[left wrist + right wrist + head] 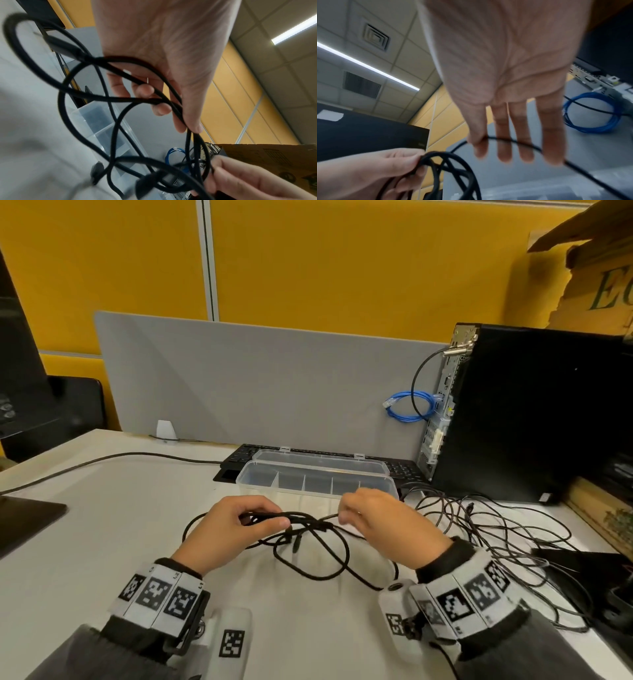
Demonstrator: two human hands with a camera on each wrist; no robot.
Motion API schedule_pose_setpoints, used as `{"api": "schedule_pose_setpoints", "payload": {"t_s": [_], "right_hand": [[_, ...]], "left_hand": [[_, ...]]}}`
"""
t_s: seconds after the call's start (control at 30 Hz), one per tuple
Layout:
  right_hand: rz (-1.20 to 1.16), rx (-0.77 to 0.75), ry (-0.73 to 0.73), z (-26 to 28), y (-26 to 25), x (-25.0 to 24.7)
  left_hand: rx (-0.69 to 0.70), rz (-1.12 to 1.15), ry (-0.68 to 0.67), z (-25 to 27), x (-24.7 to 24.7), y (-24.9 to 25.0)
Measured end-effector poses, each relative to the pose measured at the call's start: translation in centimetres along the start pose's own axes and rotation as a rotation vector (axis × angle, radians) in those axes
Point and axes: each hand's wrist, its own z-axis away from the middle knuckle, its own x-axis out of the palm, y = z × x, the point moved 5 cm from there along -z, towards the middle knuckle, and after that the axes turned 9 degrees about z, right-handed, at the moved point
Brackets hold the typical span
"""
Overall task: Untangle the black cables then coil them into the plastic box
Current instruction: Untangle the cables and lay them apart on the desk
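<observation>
From the head view, the left hand point(229, 529) grips a bundle of black cables point(308, 537) above the counter point(102, 542), just before the open plastic box point(318, 477). The left wrist view shows fingers point(145, 89) curled round loops. In the right wrist view, the right hand point(513, 94) pinches one strand, fingers nearly straight.

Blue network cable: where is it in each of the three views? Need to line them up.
Head: blue network cable, right of centre, coiled against the grey divider beside the computer tower.
Left wrist: low centre, partly hidden behind the black cables that the left hand holds.
Right wrist: right edge, coil plainly seen past the right hand.
Shared landmark: the plastic box, in all three views.
</observation>
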Motion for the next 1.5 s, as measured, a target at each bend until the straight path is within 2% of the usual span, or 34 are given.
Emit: {"api": "schedule_pose_setpoints", "payload": {"t_s": [0.1, 0.17, 0.23, 0.27, 0.3, 0.33, 0.4, 0.47, 0.6, 0.67, 0.73, 0.77, 0.9, 1.0, 1.07, 1.1, 1.2, 1.23, 1.27, 1.37, 1.5], "right_hand": [[-0.432, 0.103, 0.230, 0.1, 1.9, -1.9], [-0.628, 0.226, 0.503, 1.3, 4.4, -4.6], [-0.586, 0.300, 0.757, 3.4, 6.9, -7.6], [-0.486, 0.327, 0.808, 4.5, 8.1, -8.7], [-0.349, 0.355, 0.783, 5.4, 9.3, -9.4], [-0.198, 0.392, 0.683, 6.0, 10.5, -9.4], [0.112, 0.475, 0.368, 6.8, 12.4, -8.0], [0.320, 0.466, 0.075, 7.1, 12.7, -5.5], [0.264, 0.126, -0.336, 6.4, 8.7, 0.6], [0.320, 0.000, -0.514, 6.2, 7.1, 3.4], [0.372, 0.020, -0.653, 6.2, 7.0, 5.1], [0.397, 0.047, -0.676, 6.0, 7.5, 5.3], [0.454, 0.183, -0.646, 5.2, 11.1, 4.5], [0.360, 0.232, -0.642, 5.2, 12.8, 2.9], [0.265, 0.269, -0.549, 5.1, 13.1, 0.9], [0.228, 0.285, -0.434, 4.7, 12.7, -0.5], [0.002, 0.246, 0.155, 3.3, 8.8, -4.9], [-0.124, 0.192, 0.242, 2.9, 6.6, -5.4], [-0.216, 0.133, 0.232, 2.2, 4.5, -5.2], [-0.228, 0.011, 0.017, 0.5, 0.2, -2.3], [-0.398, 0.028, 0.091, 0.1, 0.5, -3.2]], "left_hand": [[-0.010, -0.009, 0.016, -0.1, -0.4, -0.4], [-0.026, -0.010, 0.038, -0.3, -0.8, -0.7], [-0.042, -0.019, 0.056, -0.3, -1.2, -1.1], [-0.045, -0.012, 0.071, -0.4, -1.4, -1.3], [-0.048, -0.003, 0.087, -0.4, -1.7, -1.5], [-0.048, 0.005, 0.103, -0.4, -1.9, -1.6], [-0.043, 0.008, 0.146, -0.5, -2.3, -1.7], [-0.023, 0.018, 0.201, -0.5, -2.6, -1.6], [0.008, 0.061, 0.295, -0.4, -3.0, -1.2], [0.018, 0.071, 0.338, -0.3, -3.2, -1.1], [0.019, 0.075, 0.360, -0.2, -3.4, -1.1], [0.020, 0.078, 0.357, -0.2, -3.5, -1.1], [0.021, 0.085, 0.339, -0.1, -3.3, -0.9], [0.026, 0.116, 0.330, 0.0, -3.1, -0.7], [0.025, 0.138, 0.329, -0.1, -3.1, -0.6], [0.026, 0.144, 0.331, -0.1, -3.1, -0.6], [0.048, 0.202, 0.327, -0.2, -2.7, -0.2], [0.053, 0.237, 0.322, -0.2, -2.4, 0.0], [0.058, 0.269, 0.309, -0.1, -2.1, 0.2], [0.072, 0.322, 0.276, 0.0, -1.3, 0.8], [0.078, 0.362, 0.323, 0.1, -1.6, 1.0]]}}
